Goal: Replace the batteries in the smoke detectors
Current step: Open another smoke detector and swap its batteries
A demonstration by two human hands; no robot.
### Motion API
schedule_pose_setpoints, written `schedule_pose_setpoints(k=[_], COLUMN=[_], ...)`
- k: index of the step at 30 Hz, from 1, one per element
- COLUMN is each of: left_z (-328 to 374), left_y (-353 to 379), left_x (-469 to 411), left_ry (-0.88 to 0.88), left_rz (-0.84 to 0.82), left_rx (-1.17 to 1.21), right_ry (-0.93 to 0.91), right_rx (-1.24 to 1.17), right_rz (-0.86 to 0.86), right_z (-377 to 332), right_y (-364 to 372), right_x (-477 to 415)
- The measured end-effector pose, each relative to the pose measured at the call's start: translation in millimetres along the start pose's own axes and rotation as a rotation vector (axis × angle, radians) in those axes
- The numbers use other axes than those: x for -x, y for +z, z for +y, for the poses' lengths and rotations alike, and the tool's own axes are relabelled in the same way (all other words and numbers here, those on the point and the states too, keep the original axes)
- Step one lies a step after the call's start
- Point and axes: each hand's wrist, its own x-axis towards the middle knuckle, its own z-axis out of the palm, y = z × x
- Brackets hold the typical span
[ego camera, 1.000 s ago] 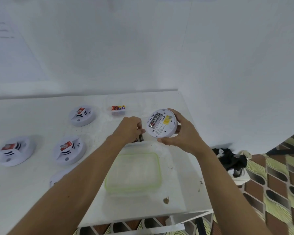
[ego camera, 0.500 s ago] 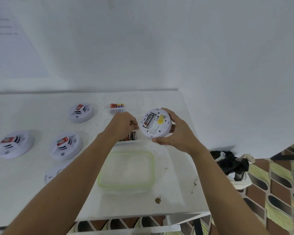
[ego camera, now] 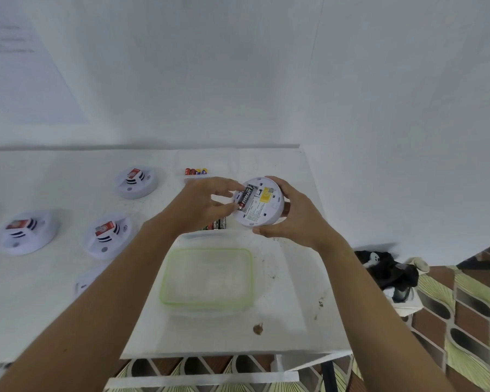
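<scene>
Head view: right hand (ego camera: pixel 296 219) grips upturned smoke detector (ego camera: pixel 259 203); left-hand fingers (ego camera: pixel 224 206) pinch its steeply slanted battery (ego camera: pixel 246 198).

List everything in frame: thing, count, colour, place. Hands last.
smoke detector in hand: 1, white, back facing the camera, held above the table's right part
battery in it: 1, black with red end, in the open compartment
smoke detectors on table: 3, white with red-and-white labels, left half
loose batteries: a few, black and green, partly hidden behind the left hand
batteries in clear tray: about 4, red, yellow, purple, far side
plastic container: 1, clear with green rim, near centre
white part: 1, beside left forearm, identity unclear
table: 1, white
black items: floor at right, unclear
left hand: fingertips at the battery
right hand: gripping the held detector
</scene>
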Motion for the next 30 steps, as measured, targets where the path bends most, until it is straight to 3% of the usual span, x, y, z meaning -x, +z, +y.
schedule_pose_setpoints(k=[5,15,30], left_z=[2,5,3], left_y=[0,-7,-11], left_x=[2,10,5], left_ry=[-0.066,0.283,0.385], left_rz=[-0.033,-0.052,-0.025], left_rx=[-0.063,-0.249,-0.291], right_ry=[0.013,0.031,0.056], right_rx=[-0.025,-0.073,-0.057], right_rz=[-0.060,-0.159,-0.206], right_z=[-2,-9,-18], right_y=[1,-3,-8], right_x=[-2,-7,-11])
